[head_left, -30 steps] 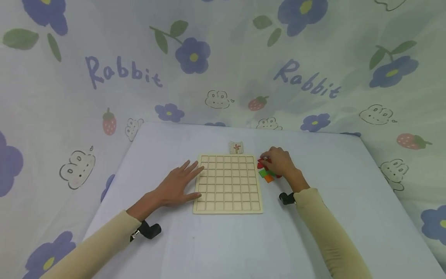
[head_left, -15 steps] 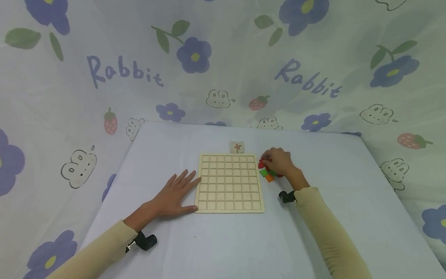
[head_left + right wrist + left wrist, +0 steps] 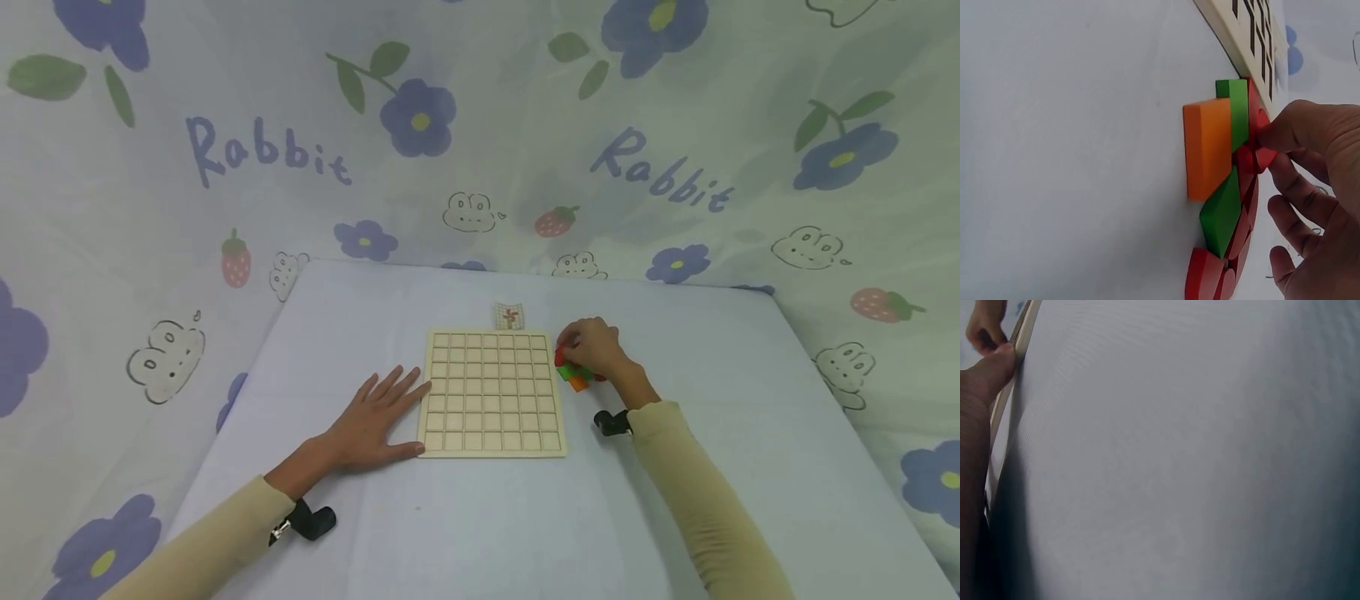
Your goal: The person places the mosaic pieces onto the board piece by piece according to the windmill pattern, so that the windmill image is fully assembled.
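Note:
My left hand (image 3: 371,425) lies flat with fingers spread at the left edge of a pale wooden grid board (image 3: 491,455). Its thumb (image 3: 994,372) touches the board's edge in the left wrist view. Beyond the board's right side, my right hand (image 3: 596,346) pinches a small red block (image 3: 1264,160) between thumb and index finger. The other fingers are loosely bent. Beneath and beside it is a cluster of pieces: an orange block (image 3: 1207,150), a green block (image 3: 1239,115), another green block (image 3: 1222,212) and several red ones. In the head view the hand partly hides this cluster.
A small card (image 3: 509,317) with a red pinwheel-like picture on a grid lies just behind the board. The white-covered table (image 3: 487,533) meets a patterned cloth backdrop (image 3: 465,125) at its far edge and sides.
My left hand has slid back and left from over the board to its edge. The right hand stays at the cluster, its fingertips shifting slightly among the red blocks.

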Tool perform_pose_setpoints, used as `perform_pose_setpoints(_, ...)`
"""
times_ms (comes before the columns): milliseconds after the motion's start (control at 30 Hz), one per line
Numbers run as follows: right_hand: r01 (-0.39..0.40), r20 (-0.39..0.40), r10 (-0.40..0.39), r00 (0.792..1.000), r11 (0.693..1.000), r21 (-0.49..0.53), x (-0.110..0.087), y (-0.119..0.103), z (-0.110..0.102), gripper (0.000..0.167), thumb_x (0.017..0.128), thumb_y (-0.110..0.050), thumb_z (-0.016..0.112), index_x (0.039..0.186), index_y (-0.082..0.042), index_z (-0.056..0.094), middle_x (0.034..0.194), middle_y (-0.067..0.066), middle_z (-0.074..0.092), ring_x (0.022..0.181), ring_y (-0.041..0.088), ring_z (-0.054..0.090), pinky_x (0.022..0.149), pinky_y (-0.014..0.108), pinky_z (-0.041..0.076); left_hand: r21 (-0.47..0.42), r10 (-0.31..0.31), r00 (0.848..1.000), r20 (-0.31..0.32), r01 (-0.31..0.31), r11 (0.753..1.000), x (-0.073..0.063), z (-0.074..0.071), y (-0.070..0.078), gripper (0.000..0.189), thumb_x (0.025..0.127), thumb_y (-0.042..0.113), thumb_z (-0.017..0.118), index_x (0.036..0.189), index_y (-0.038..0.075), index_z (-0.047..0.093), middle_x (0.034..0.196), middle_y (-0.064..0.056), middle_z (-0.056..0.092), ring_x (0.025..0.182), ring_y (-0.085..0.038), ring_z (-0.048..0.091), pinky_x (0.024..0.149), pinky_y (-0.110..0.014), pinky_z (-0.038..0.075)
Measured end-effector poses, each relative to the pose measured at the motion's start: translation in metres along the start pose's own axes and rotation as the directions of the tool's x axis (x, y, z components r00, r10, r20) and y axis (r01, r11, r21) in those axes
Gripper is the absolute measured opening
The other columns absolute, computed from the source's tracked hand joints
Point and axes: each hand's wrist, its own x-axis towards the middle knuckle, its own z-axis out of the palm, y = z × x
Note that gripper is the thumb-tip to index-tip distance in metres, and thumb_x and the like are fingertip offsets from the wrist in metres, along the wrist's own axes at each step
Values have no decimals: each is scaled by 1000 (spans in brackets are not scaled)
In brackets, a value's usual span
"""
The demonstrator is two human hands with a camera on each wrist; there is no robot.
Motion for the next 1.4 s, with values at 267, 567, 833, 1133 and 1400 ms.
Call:
perform_pose_setpoints(267,-42,78,28,997,981,187,-1,2,-1,21,88,-17,71,107,-7,74,92,6,69,79,22,62,76,37,53,18,15,999,-36,-15,1000,-1,8,-3,91,88,75,45,158,20,24,163,-8,16,148,-33,10,114,-59,10)
perform_pose_setpoints(567,58,-15,-56,998,956,287,-4,-1,0,19,90,-23,73,99,-7,77,87,4,71,65,19,62,59,31,53,38,22,998,-64,-20,999,-2,10,-4,92,87,75,47,157,19,27,162,-9,18,148,-34,12,114,-60,12)
perform_pose_setpoints(833,226,-130,-190,973,898,376,-2,-22,13,27,94,-9,67,120,-6,70,100,6,68,80,21,63,70,34,54,42,15,999,-45,-13,999,-1,8,-2,90,88,74,47,157,19,27,163,-9,18,148,-34,12,114,-60,13)
perform_pose_setpoints(1133,264,-167,-215,962,888,377,0,-35,23,24,93,-8,69,116,-3,71,90,5,69,77,20,63,69,37,53,43,7,999,-31,-6,999,0,7,-2,91,88,75,44,158,20,24,163,-7,15,149,-32,9,115,-59,10)
perform_pose_setpoints(1400,249,-146,-208,967,895,371,4,-41,30,20,93,-11,69,112,-5,73,90,2,72,78,16,65,70,34,53,44,6,999,-31,-5,999,0,7,-1,91,88,75,44,158,20,25,163,-8,16,149,-32,9,115,-59,10)
